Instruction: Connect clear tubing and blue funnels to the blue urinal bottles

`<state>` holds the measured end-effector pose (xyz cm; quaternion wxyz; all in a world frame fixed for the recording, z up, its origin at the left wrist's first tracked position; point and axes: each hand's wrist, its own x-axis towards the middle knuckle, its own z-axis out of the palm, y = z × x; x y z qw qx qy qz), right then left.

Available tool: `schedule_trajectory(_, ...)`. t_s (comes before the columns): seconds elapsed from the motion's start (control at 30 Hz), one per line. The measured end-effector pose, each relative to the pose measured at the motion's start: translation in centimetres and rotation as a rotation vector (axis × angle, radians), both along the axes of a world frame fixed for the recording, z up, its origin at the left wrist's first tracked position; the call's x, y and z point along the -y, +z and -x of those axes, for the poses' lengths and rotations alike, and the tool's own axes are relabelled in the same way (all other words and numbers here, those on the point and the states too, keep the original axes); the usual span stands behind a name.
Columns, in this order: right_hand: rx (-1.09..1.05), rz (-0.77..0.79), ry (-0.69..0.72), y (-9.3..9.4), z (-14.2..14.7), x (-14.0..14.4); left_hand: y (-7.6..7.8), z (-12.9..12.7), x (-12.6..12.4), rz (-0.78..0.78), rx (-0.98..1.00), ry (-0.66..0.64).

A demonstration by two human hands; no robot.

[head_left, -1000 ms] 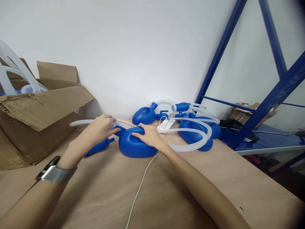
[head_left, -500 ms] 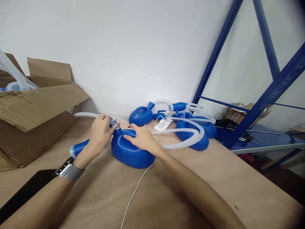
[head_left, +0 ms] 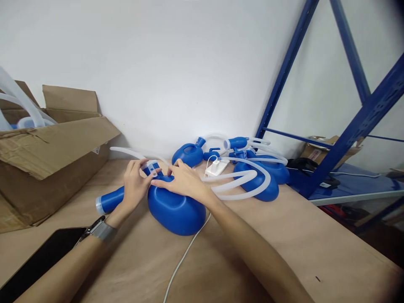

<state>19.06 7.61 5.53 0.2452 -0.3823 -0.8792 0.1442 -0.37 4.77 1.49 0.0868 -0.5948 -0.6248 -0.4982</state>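
Observation:
A blue plastic urinal bottle (head_left: pixel 176 210) lies on the brown table, its neck pointing up and to the left. At that neck, a translucent clip collar (head_left: pixel 152 167) is held between the thumb and fingers of my left hand (head_left: pixel 135 181). My right hand (head_left: pixel 186 179) grips the top of the bottle around its handle, with the thumb stretched toward the neck. Behind my left wrist lies a blue tube-shaped funnel (head_left: pixel 110 200) with a pale rim. A translucent hose (head_left: pixel 126 151) runs behind my left hand; its far connection is hidden.
An open cardboard box (head_left: pixel 53 168) with hoses stands at left. More blue bottles (head_left: pixel 188 155) with coiled hoses (head_left: pixel 252 191) lie at the back right, near a white power strip (head_left: pixel 217 168). A white cable (head_left: pixel 179 265), a black flat object (head_left: pixel 47 256) and blue shelving (head_left: pixel 318 168) are also around.
My right hand has shifted toward the bottle's neck, its thumb now close to my left hand. My left fingers have moved around the clip collar. The bottle has tipped slightly toward me.

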Motion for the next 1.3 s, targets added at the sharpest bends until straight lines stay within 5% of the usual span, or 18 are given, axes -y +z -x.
schedule_trajectory(0.1,-0.016,0.049,0.072,0.7,1.1,-1.3,-1.2,0.0,0.0,-0.051,0.169,0.027)
schedule_trajectory(0.33,-0.080,0.081,0.477,-0.1,3.7,-4.6,-2.9,-0.2,-0.4,-0.047,0.278,-0.027)
schedule_trajectory(0.83,-0.209,0.106,0.511,-0.9,4.2,-6.1,-3.6,0.0,-0.9,-0.127,0.308,-0.009)
schedule_trajectory(1.07,-0.075,0.220,0.492,-0.2,3.7,-5.7,-3.6,0.2,-1.1,-0.050,0.372,-0.120)
schedule_trajectory(1.3,-0.197,0.208,0.547,-0.5,3.9,-5.7,-3.4,0.5,-1.0,-0.010,0.390,-0.194)
